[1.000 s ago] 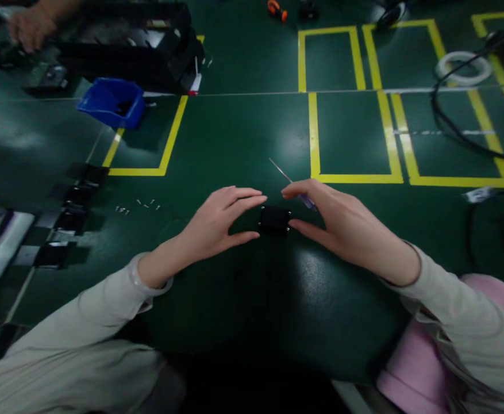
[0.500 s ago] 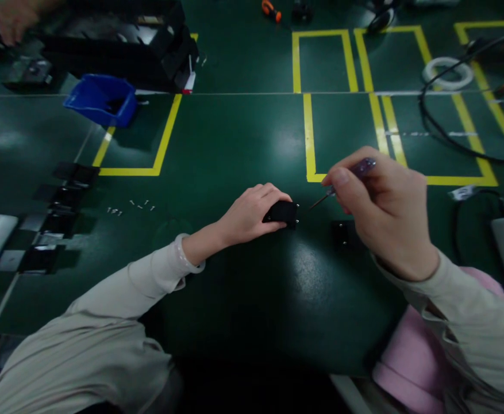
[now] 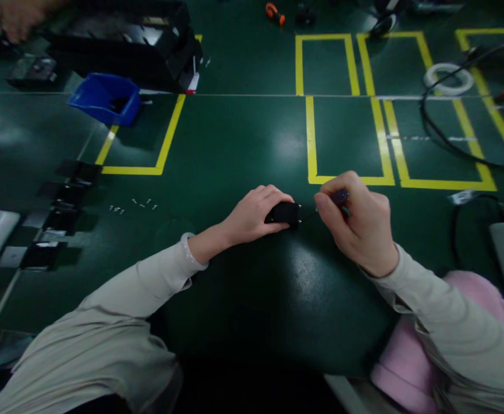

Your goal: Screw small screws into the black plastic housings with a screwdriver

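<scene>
My left hand (image 3: 254,217) is wrapped around a small black block (image 3: 288,213) on the green table, thumb on its near side. Two shiny screws or pins stick out of the block's right end. To the right, my right hand (image 3: 357,227) is closed on a screwdriver (image 3: 340,198) with a dark purplish handle. Its thin shaft points left toward the block's right end; whether the tip touches a screw, I cannot tell. Several small loose screws (image 3: 145,203) lie on the table left of my left hand.
A blue bin (image 3: 105,98) stands at upper left before black trays (image 3: 118,54). Flat dark parts (image 3: 45,255) line the left side. Behind the bin is another person's hand (image 3: 16,20). An orange-handled tool (image 3: 274,14), a white ring (image 3: 449,79) and black cables lie farther back.
My right hand has moved left and slightly down with the screwdriver, closer to the block. It now hides the dark part seen beside it before. My left hand keeps its hold.
</scene>
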{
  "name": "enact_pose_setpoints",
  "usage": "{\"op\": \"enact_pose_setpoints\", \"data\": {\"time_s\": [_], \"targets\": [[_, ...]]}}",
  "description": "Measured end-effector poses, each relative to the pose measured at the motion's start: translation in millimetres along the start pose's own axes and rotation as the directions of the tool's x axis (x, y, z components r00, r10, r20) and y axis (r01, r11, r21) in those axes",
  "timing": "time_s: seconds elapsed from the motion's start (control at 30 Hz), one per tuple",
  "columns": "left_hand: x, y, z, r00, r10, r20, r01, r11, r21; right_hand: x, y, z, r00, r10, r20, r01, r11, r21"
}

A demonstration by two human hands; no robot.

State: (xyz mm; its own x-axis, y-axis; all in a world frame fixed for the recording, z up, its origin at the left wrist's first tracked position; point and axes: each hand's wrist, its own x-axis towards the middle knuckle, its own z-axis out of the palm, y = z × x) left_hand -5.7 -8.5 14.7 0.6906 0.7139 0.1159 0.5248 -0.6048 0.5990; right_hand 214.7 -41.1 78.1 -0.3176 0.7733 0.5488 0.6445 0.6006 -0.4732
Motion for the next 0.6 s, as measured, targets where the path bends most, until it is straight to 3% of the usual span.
{"op": "enact_pose_setpoints", "data": {"time_s": [0.33,0.6], "targets": [[0.0,-1.5,0.9,0.999,0.031,-0.011,-0.031,0.999,0.012,-1.2,0.8,1.8,1.000,0.001,0.012,-0.001,1.000,-0.013],[0.5,-1.3,0.5,1.000,0.021,-0.009,-0.021,1.000,0.010,-2.4,-0.2,-1.0,0.994,-0.102,0.044,0.105,0.992,-0.071]]}}
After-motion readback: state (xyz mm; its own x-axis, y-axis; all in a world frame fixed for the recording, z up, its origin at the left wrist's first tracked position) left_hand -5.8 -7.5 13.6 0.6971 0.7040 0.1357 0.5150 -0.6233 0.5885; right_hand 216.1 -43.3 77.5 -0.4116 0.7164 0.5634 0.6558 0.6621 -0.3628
